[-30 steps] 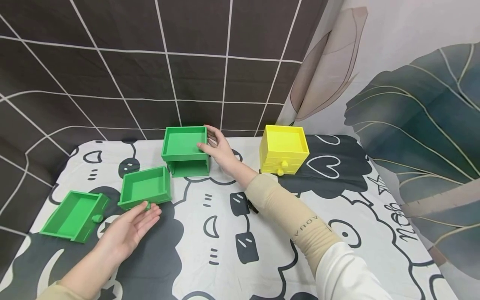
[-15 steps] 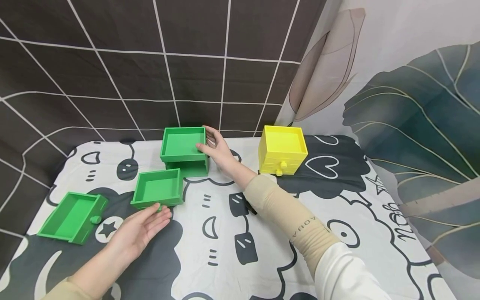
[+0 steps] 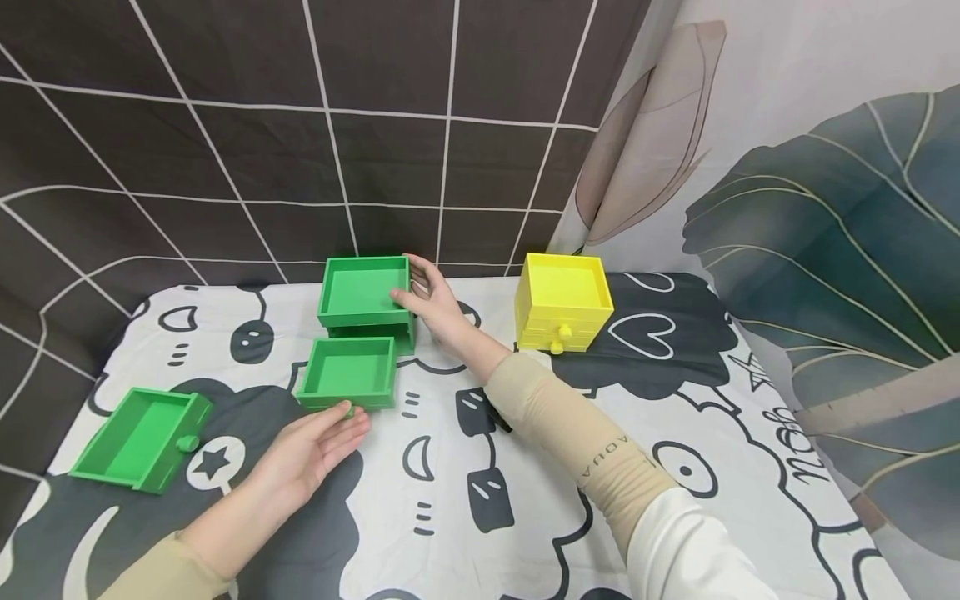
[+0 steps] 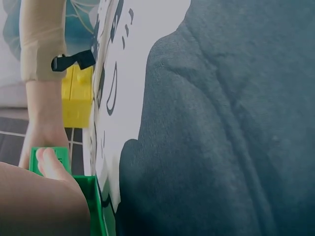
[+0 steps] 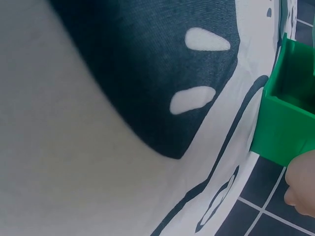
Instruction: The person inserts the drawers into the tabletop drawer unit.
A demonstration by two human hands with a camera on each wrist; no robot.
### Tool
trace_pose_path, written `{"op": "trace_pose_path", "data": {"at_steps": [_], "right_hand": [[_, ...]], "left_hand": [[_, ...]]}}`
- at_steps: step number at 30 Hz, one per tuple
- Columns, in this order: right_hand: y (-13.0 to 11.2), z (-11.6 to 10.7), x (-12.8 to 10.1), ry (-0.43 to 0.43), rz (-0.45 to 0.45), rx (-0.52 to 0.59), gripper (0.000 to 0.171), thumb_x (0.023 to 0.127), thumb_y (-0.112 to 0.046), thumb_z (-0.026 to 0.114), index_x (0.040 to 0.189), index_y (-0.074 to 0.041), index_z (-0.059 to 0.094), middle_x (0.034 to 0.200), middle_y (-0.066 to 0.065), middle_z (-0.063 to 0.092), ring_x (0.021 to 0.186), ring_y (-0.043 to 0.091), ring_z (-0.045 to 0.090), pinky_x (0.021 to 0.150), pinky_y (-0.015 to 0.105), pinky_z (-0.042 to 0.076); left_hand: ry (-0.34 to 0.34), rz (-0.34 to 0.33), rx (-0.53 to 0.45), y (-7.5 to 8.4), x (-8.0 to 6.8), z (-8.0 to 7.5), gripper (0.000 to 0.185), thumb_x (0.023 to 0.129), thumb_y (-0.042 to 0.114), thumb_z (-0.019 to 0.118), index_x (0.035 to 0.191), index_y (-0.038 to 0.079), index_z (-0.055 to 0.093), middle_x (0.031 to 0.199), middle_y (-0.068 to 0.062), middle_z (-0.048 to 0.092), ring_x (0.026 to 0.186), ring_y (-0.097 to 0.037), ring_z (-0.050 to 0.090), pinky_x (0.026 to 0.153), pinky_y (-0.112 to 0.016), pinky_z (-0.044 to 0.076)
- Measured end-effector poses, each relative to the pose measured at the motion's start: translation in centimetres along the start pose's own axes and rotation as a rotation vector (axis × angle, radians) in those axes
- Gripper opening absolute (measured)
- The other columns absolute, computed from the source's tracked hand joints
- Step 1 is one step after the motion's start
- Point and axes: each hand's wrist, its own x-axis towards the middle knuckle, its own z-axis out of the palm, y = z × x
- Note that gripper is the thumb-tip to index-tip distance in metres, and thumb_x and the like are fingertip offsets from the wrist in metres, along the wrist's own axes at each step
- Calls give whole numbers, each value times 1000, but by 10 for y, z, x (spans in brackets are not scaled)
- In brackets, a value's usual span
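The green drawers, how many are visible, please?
2: one held drawer in the left hand before the green cabinet, one loose drawer farther left. The cabinet may hide others.

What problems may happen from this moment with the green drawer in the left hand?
The left hand holds the green drawer only at its front, so the back might tilt and catch on the green cabinet. The right hand grips one side of the green cabinet, so an uneven push might turn it on the cloth.
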Motion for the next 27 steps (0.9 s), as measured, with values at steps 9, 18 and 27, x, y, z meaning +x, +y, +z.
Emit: {"op": "trace_pose_path", "data": {"at_steps": [9, 18, 27], "right_hand": [[2, -1, 1, -12, -6, -9, 70, 100, -3, 64, 163, -2, 33, 168, 18, 38, 160, 30, 34, 134, 32, 29], [3, -1, 1, -12, -5, -11, 70, 100, -4, 64, 163, -3, 33, 168, 17, 39, 159, 29, 35, 134, 32, 29], [2, -1, 1, -10, -5, -13, 71, 100, -4, 64, 163, -3, 32, 168, 18, 38, 160, 30, 34, 134, 32, 29]], "left_hand": [[-26, 16, 10, 0, 5, 8, 11, 112, 12, 52, 113, 12, 63, 99, 4, 76, 96, -6, 77, 97, -22, 63], [-34, 16, 3, 4, 11, 12, 9, 112, 13, 53, 116, 10, 61, 98, 4, 76, 95, -5, 77, 97, -21, 63], [-35, 16, -17, 8, 13, 15, 14, 112, 12, 54, 106, 15, 66, 97, 5, 78, 94, -4, 77, 97, -20, 63]]}}
